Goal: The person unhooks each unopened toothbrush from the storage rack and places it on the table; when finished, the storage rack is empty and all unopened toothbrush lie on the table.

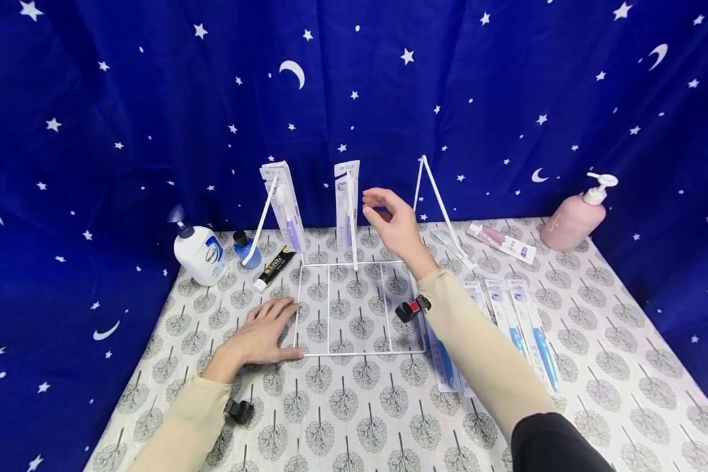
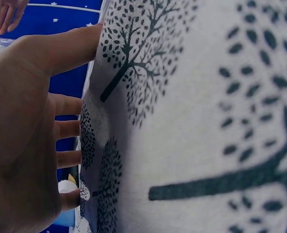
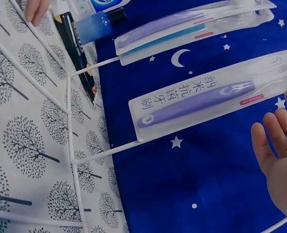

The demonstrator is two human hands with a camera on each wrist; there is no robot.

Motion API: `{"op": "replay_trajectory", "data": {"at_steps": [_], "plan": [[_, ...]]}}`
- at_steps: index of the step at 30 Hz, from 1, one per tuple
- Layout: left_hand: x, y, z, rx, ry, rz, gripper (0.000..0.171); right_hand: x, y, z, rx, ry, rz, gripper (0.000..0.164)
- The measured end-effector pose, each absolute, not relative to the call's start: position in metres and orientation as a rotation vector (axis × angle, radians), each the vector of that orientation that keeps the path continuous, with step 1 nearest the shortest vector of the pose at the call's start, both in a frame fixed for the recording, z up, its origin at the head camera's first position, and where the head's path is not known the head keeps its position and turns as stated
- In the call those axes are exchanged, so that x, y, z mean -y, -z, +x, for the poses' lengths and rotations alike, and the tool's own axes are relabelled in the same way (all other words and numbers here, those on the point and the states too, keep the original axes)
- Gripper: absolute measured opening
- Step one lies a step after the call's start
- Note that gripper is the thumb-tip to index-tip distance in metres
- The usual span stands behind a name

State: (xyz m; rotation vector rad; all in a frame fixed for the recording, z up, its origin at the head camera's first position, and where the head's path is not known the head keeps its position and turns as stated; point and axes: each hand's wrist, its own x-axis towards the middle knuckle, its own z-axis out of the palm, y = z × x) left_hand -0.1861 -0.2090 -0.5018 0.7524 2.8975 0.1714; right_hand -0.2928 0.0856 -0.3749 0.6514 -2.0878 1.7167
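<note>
A white wire rack (image 1: 360, 354) has a flat base and three raised prongs. Packaged toothbrushes (image 1: 286, 210) hang on its left prong; a purple and a teal handle show in the right wrist view. On the middle prong hangs a packaged purple toothbrush (image 1: 343, 210) (image 3: 196, 102). My right hand (image 1: 394, 223) (image 3: 279, 150) is just right of that package, fingers loosely bent, with nothing seen in it. My left hand (image 1: 265, 334) (image 2: 26, 126) rests on the tablecloth with spread fingers, its thumb and fingertips at the rack base's left side.
Several packaged blue toothbrushes (image 1: 533, 334) lie right of the rack, partly under my right forearm. A pink toothpaste tube (image 1: 501, 242) and a pink pump bottle (image 1: 575, 219) are behind them. At left are a white pump bottle (image 1: 200, 255), a blue bottle (image 1: 248, 252) and a black tube (image 1: 275, 267).
</note>
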Motion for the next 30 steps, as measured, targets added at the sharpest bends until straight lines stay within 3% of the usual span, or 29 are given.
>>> {"op": "replay_trajectory", "data": {"at_steps": [20, 30], "plan": [[0.209, 0.502, -0.187, -2.891, -0.172, 0.754, 0.101, -0.078, 0.385, -0.31, 2.03, -2.024, 0.673, 0.033], [0.209, 0.502, -0.186, -2.893, -0.178, 0.755, 0.1, -0.071, 0.385, -0.309, 2.075, -1.968, 0.556, 0.026]]}}
